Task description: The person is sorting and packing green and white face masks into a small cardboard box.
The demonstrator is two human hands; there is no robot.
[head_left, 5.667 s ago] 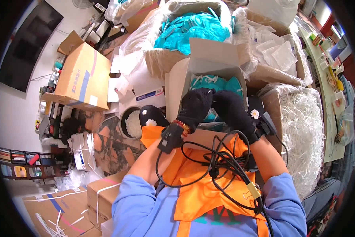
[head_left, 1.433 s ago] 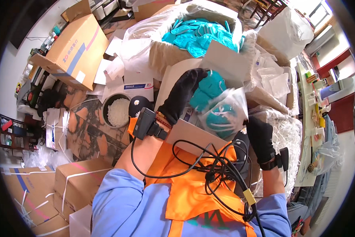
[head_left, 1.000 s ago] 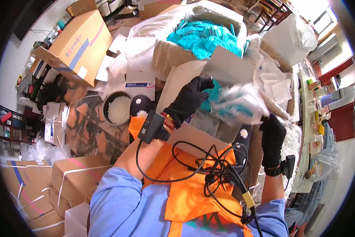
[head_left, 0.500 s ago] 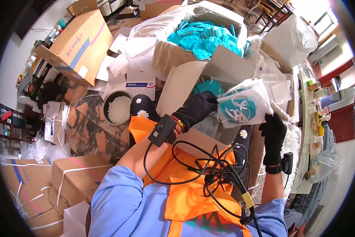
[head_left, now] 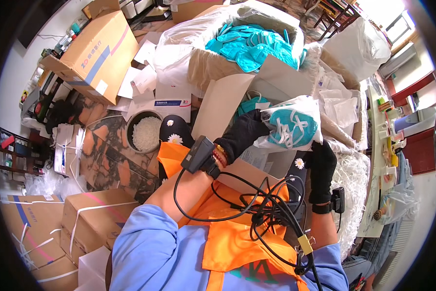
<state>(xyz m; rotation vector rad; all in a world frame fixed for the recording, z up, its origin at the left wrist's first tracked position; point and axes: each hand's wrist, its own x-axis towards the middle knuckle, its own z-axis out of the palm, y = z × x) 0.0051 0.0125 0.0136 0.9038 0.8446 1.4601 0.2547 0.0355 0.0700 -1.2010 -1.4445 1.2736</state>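
A teal face mask [head_left: 292,127] with white straps lies inside a clear plastic bag [head_left: 313,110], held up over an open white carton [head_left: 223,104] in my lap. My left hand [head_left: 246,132], in a black glove, is closed on the bag's left edge. At the bag's lower right corner, my black-gloved right hand [head_left: 322,167] has its fingers closed on the plastic; the fingertips are partly hidden. Behind the bag, another teal mask [head_left: 249,105] shows inside the carton. A wrist device with a black cable is strapped to each of my wrists.
Ahead, a large plastic-lined box [head_left: 206,68] holds a heap of teal masks [head_left: 257,46]. Flat plastic bags [head_left: 338,104] lie at its right. A bowl of white pellets [head_left: 146,135] stands left of my knee. Tied cardboard boxes [head_left: 94,213] sit lower left. Loose cables [head_left: 271,203] hang before me.
The bagged mask has risen slightly and turned to lie flatter, with its right edge further left. My right hand has moved left, closer to my left hand.
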